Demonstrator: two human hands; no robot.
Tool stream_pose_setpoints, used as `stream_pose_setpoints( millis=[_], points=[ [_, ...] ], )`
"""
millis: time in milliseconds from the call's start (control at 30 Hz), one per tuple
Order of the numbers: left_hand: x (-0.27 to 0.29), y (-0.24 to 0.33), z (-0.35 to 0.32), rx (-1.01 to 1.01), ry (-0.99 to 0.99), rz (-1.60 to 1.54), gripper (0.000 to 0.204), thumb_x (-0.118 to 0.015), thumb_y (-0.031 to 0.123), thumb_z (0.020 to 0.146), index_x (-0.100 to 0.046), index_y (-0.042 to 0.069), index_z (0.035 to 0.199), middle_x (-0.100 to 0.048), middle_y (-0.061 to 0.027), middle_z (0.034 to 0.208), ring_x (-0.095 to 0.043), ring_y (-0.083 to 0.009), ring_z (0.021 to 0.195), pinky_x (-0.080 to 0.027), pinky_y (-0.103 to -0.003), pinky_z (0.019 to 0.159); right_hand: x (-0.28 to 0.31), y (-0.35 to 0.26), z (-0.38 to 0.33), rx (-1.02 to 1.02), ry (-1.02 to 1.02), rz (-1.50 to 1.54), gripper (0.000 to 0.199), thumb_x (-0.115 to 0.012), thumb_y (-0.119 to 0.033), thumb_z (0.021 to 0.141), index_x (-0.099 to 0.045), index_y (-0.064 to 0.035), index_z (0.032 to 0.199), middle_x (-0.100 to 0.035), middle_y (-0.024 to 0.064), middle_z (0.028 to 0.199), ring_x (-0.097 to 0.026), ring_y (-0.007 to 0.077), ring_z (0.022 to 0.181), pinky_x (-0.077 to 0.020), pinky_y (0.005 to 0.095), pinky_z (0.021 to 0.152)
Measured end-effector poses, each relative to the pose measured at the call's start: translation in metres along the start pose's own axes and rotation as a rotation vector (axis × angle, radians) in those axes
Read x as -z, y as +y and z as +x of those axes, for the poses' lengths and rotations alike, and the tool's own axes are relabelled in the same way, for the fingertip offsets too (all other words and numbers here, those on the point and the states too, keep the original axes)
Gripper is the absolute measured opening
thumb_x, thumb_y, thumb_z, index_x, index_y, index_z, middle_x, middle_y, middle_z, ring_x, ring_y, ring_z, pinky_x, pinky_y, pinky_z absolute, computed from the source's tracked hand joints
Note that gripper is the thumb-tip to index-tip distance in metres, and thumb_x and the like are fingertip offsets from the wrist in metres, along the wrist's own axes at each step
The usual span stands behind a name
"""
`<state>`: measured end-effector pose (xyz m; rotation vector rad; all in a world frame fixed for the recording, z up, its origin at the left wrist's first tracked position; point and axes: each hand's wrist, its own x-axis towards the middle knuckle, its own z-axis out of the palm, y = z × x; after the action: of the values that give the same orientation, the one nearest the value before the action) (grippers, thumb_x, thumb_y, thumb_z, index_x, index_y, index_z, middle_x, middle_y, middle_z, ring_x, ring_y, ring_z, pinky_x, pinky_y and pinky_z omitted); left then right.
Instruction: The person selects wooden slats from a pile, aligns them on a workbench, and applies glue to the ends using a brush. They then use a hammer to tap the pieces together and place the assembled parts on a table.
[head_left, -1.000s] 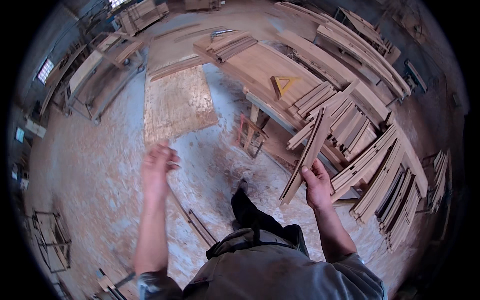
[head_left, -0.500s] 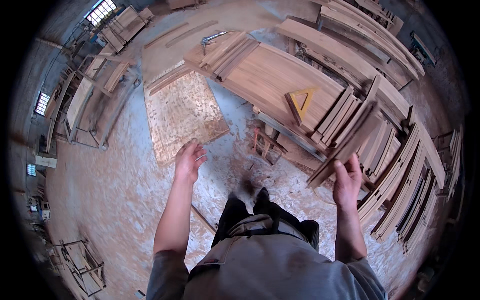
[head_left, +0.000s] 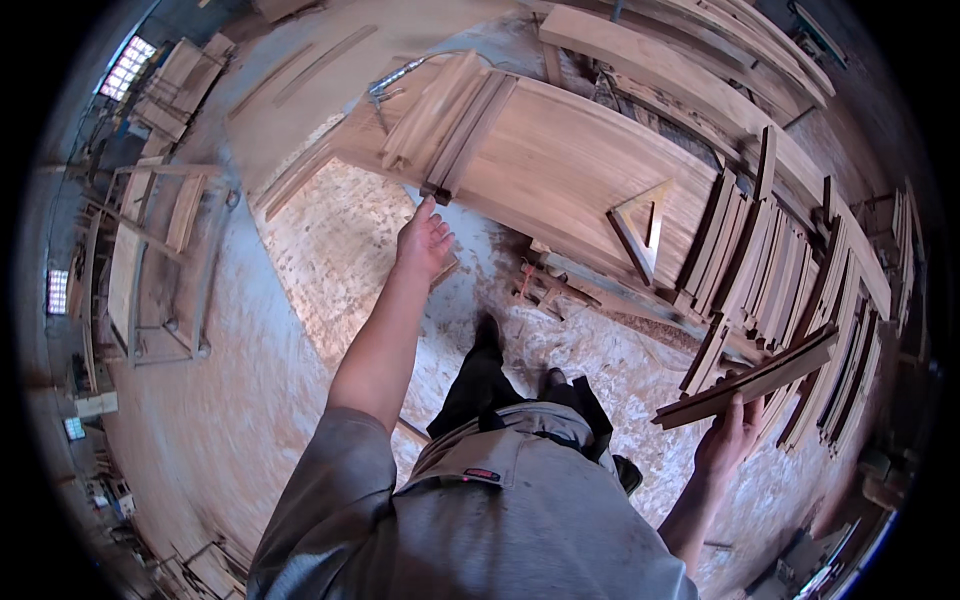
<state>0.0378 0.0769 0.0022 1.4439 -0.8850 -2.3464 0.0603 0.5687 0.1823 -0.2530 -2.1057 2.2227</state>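
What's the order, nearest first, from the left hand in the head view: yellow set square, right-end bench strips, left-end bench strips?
1. Left-end strips: on the bench, just ahead of the left hand.
2. Set square: right of those.
3. Right-end strips: farther right.

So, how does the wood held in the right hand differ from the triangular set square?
Shape: the held wood is long and narrow; the set square is a triangle with an open middle.
Colour: the wood is brown; the set square is mostly pale.
Pose: the right hand holds the wood; the set square rests on the broad wooden board.
Both are right of centre.
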Motion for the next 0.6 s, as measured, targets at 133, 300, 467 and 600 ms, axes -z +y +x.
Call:
stream_pose_setpoints(
  millis=[133,300,467,600],
  points=[
    [-0.018,0.004,0.009,0.008,-0.088,-0.012,0.05,-0.069,0.041,0.081,-0.052,0.006,0.113,-0.05,-0.0066,0.11,-0.049,-0.0204,0.096,-0.039,-0.039,0.094,-0.036,0.001,-0.021,-0.05,0.057,-0.039,0.031,-0.054,-0.01,0.092,-0.05,0.0021,0.121,-0.06,0.012,0.109,-0.057,0.0189,0.099,-0.0428,0.0331,0.092],
    [-0.022,0.013,0.031,0.028,-0.064,-0.043,0.039,-0.07,0.036,0.081,-0.056,0.008,0.104,-0.053,-0.0038,0.101,-0.049,-0.0185,0.092,-0.039,-0.035,0.089,-0.068,0.007,-0.037,-0.022,0.077,-0.105,0.028,-0.054,-0.008,0.091,-0.053,0.0032,0.117,-0.061,0.0119,0.106,-0.057,0.0178,0.097,-0.0438,0.0325,0.088],
    [-0.026,0.018,0.033,0.073,-0.118,-0.032,0.03,-0.073,0.03,0.08,-0.058,0.012,0.098,-0.055,-0.002,0.092,-0.05,-0.0163,0.088,-0.04,-0.033,0.085,-0.092,0.007,-0.05,-0.039,0.109,-0.139,0.027,-0.055,-0.007,0.09,-0.053,0.0025,0.116,-0.061,0.0113,0.106,-0.056,0.017,0.096,-0.0435,0.0316,0.088],
    [-0.018,0.011,0.041,0.071,-0.135,0.024,0.027,-0.074,0.026,0.079,-0.058,0.014,0.097,-0.057,-0.0008,0.09,-0.052,-0.0148,0.085,-0.04,-0.031,0.081,-0.103,0.008,-0.052,-0.053,0.1,-0.165,0.03,-0.058,-0.012,0.089,-0.053,0.0013,0.116,-0.061,0.0106,0.106,-0.056,0.0168,0.096,-0.0431,0.0314,0.088]
  ],
)
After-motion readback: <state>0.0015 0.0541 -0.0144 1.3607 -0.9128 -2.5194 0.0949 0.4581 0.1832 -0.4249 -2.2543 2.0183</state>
